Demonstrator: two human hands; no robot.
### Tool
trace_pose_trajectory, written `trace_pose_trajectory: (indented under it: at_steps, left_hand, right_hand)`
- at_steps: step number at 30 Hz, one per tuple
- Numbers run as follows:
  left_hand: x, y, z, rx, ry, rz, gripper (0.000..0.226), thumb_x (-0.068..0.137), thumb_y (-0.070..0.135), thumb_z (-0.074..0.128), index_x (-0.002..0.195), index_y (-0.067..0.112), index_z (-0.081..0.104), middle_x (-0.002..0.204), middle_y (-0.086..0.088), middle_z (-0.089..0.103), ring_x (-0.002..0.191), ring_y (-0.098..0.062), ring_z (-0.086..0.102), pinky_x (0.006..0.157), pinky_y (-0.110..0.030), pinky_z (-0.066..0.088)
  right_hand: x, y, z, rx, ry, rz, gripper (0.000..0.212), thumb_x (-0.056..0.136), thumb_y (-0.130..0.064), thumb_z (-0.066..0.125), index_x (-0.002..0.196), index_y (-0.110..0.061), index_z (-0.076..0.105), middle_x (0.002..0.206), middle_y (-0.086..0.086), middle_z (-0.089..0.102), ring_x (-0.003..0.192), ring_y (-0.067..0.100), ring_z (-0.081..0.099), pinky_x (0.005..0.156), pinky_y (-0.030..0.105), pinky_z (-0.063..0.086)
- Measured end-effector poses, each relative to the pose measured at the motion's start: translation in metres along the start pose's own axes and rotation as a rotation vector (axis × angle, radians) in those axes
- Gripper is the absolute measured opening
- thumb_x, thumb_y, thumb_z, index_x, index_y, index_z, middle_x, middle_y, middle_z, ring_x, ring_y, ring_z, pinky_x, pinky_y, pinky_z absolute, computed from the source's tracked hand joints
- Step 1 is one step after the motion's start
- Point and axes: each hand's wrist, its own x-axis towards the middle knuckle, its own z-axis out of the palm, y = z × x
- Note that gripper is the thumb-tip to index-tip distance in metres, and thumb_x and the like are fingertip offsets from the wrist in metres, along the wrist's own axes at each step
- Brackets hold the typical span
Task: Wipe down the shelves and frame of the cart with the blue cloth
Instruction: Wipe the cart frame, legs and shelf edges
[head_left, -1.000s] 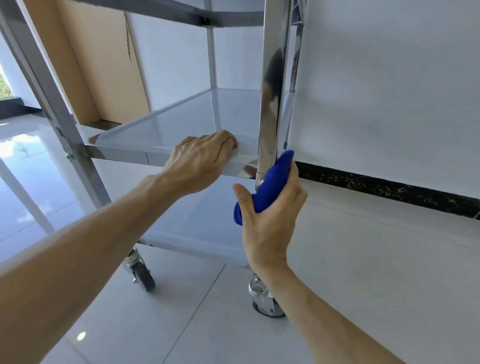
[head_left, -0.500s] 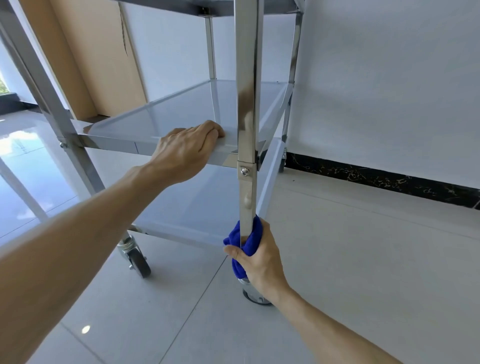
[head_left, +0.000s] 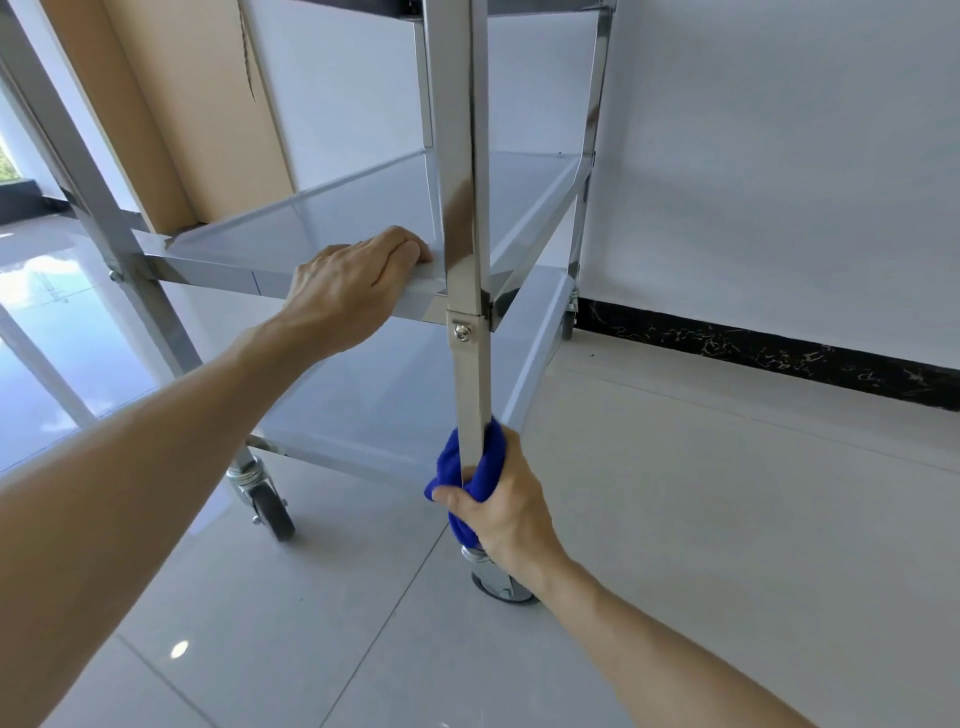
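The blue cloth (head_left: 470, 478) was bunched around the foot of the cart's near corner post (head_left: 467, 218), just above the caster (head_left: 496, 582) and level with the bottom shelf (head_left: 374, 405). The right hand (head_left: 506, 506) was clenched on the cloth, thumb across the front and fingers behind, so that the fabric wrapped the post on more than one face; this grip appeared chosen to clean several sides of the square tube in a single pass.

The left hand (head_left: 353, 280) rested on the front edge of the middle shelf (head_left: 363, 208), fingers bent over the lip beside the post. Whether it gripped the edge or merely pressed on it could not be determined. Its likely purpose was to steady the cart, which stands on wheels and could roll under the rubbing force.

A bolted bracket (head_left: 462, 332) joined shelf and post between the two hands. A second caster (head_left: 267, 506) was visible at the left leg (head_left: 93, 208). The cart stood on a glossy tiled floor (head_left: 675, 519) near a white wall (head_left: 779, 182) with a dark marbled skirting (head_left: 753, 348). A tan panel (head_left: 197, 104) stood behind it.

Judgement: frame wiping was in hand at the lowest reach of this post; the remaining posts and shelves were not shown to have been treated.
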Motion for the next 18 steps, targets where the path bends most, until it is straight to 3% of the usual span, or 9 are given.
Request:
trace_pose_trajectory:
  at_steps: [2,3,5,7,10,12,14,16,18]
  left_hand:
    - [0.002,-0.003,-0.005,-0.14,-0.028,-0.065,0.037,0.099,0.05,0.024,0.078,0.055,0.053,0.074,0.033,0.059,0.074,-0.005,0.053,0.07,-0.038,0.035]
    - [0.003,-0.003,-0.007,-0.283,-0.029,-0.087,0.038,0.099,0.05,0.026,0.081,0.051,0.06,0.084,0.026,0.065,0.081,-0.008,0.059,0.078,-0.04,0.044]
    - [0.005,-0.003,-0.014,-0.534,0.027,-0.11,0.039,0.102,0.043,0.032,0.097,0.034,0.069,0.105,0.008,0.072,0.101,-0.015,0.066,0.095,-0.046,0.05]
    - [0.005,0.002,-0.022,-0.688,0.115,-0.096,0.039,0.106,0.036,0.033,0.1,0.021,0.068,0.107,0.001,0.073,0.103,-0.017,0.068,0.101,-0.047,0.049]
    - [0.005,0.025,-0.033,-0.932,0.162,-0.036,0.036,0.108,0.034,0.032,0.097,0.019,0.064,0.096,0.002,0.072,0.095,-0.024,0.068,0.097,-0.047,0.052]
    - [0.005,0.047,-0.04,-1.116,0.151,-0.003,0.037,0.107,0.036,0.03,0.098,0.017,0.061,0.092,0.001,0.07,0.092,-0.026,0.067,0.093,-0.047,0.054]
    - [0.006,0.07,-0.046,-1.238,0.126,-0.006,0.044,0.107,0.042,0.025,0.109,0.015,0.06,0.103,-0.007,0.069,0.094,-0.032,0.069,0.09,-0.047,0.056]
    - [0.006,0.088,-0.048,-1.284,0.074,0.005,0.055,0.105,0.05,0.018,0.119,0.013,0.057,0.101,-0.007,0.07,0.08,-0.028,0.069,0.076,-0.041,0.058]
    - [0.006,0.097,-0.048,-1.295,0.037,-0.007,0.061,0.102,0.057,0.02,0.111,0.013,0.061,0.081,-0.002,0.064,0.061,-0.019,0.059,0.062,-0.034,0.051]
  right_hand:
    - [0.001,0.011,-0.005,-0.062,-0.112,0.049,0.06,0.078,-0.013,0.078,0.119,-0.042,0.045,0.103,-0.009,0.069,0.099,0.006,0.072,0.09,0.045,0.056]
    - [0.005,0.011,-0.009,-0.105,-0.151,0.062,0.062,0.076,-0.015,0.08,0.118,-0.044,0.045,0.106,-0.014,0.069,0.1,0.002,0.07,0.091,0.041,0.055]
    - [0.019,0.004,-0.022,-0.19,-0.252,0.088,0.065,0.071,-0.025,0.086,0.118,-0.048,0.047,0.108,-0.021,0.068,0.102,-0.003,0.065,0.094,0.033,0.053]
    - [0.036,-0.009,-0.042,-0.22,-0.359,0.134,0.068,0.068,-0.031,0.089,0.123,-0.044,0.051,0.11,-0.019,0.069,0.104,0.0,0.065,0.097,0.033,0.053]
    - [0.06,-0.032,-0.079,-0.2,-0.405,0.181,0.065,0.072,-0.031,0.089,0.128,-0.032,0.055,0.113,-0.008,0.071,0.102,0.011,0.069,0.092,0.033,0.057]
    - [0.075,-0.046,-0.104,-0.226,-0.326,0.167,0.057,0.077,-0.029,0.086,0.126,-0.026,0.057,0.11,-0.004,0.072,0.099,0.015,0.07,0.082,0.027,0.059]
    - [0.09,-0.059,-0.127,-0.244,-0.209,0.17,0.047,0.08,-0.025,0.084,0.121,-0.022,0.06,0.104,-0.002,0.074,0.096,0.017,0.071,0.078,0.024,0.058]
    - [0.103,-0.071,-0.15,-0.236,-0.095,0.191,0.044,0.081,-0.022,0.083,0.119,-0.019,0.061,0.105,0.0,0.073,0.098,0.019,0.069,0.08,0.028,0.055]
    - [0.113,-0.083,-0.167,-0.231,-0.016,0.208,0.04,0.082,-0.025,0.083,0.116,-0.021,0.062,0.106,0.0,0.072,0.098,0.018,0.068,0.078,0.03,0.053]
